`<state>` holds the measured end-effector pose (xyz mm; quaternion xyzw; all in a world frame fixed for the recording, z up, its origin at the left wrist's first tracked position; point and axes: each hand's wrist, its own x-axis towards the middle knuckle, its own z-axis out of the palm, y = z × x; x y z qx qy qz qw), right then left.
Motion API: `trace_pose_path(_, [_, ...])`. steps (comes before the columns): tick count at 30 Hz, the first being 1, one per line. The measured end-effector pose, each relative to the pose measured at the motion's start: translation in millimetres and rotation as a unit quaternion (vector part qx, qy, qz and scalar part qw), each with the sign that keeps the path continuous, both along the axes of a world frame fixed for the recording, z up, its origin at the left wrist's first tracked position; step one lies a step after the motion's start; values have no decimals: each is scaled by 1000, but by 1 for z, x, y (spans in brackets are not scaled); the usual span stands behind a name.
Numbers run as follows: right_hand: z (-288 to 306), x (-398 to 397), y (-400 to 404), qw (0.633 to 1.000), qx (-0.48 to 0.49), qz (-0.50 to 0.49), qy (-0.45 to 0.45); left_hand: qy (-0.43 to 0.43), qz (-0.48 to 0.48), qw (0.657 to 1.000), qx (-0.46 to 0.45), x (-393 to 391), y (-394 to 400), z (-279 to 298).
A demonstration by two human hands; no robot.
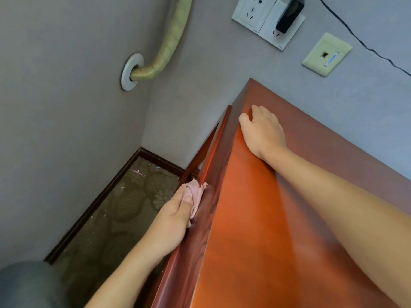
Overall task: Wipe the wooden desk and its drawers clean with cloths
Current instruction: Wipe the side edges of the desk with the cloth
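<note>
1. Bottom-left corner: one grey rounded object, blurred, can't tell what it is.
2. One patterned carpet floor with small bits of litter, edged by dark skirting board.
3. One padded yellowish pipe runs into one white wall collar.
4. My left hand holds one pink cloth; fingers and thumb curled round it, pressing it against the side face of the bench, below the top edge.
5. One wooden bench, reddish-brown, glossy top, pushed up to the wall. A side panel or door sits along its left side; can't tell which.
6. My right hand rests palm-down on the bench top near the far left corner, fingers relaxed, tips hooked over the edge, holding nothing.
7. Wall above: two white sockets side by side, one black adapter plugged into the right one, one black cable trailing off right.
8. One cream data port plate to the right of the sockets.
</note>
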<state>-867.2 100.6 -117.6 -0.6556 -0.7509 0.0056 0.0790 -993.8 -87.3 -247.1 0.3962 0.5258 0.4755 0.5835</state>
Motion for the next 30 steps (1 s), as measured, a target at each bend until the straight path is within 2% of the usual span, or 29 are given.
trace_pose_path(1, [0, 0, 0, 1000, 2, 0, -2, 10, -11, 1000, -12, -3, 7, -8])
trace_pose_path(5, [-3, 0, 4, 1000, 5, -1, 0, 13, -15, 999, 45, 7, 92, -15])
trace_pose_path(8, [-4, 1, 6, 1000, 11, 6, -3, -27, 13, 999, 19, 16, 179, -21])
trace_pose_path(11, [-3, 3, 6, 1000, 16, 9, -18, -47, 18, 998, 32, 24, 249, -18])
trace_pose_path(19, [-2, 6, 4, 999, 9, 21, -31, -26, 34, 999, 6, 25, 366, -7])
trace_pose_path(23, [-3, 5, 4, 999, 16, 31, -25, -72, 34, 997, -14, 25, 364, -12])
trace_pose_path(26, [-2, 4, 5, 999, 16, 33, -15, -109, 29, 994, -8, 22, 329, -10])
trace_pose_path(28, [-2, 4, 5, 999, 19, 29, -10, -96, 24, 995, -12, 21, 298, -17])
trace_pose_path(30, [-2, 3, 5, 999, 18, 28, -6, -40, 37, 998, -7, 19, 255, -21])
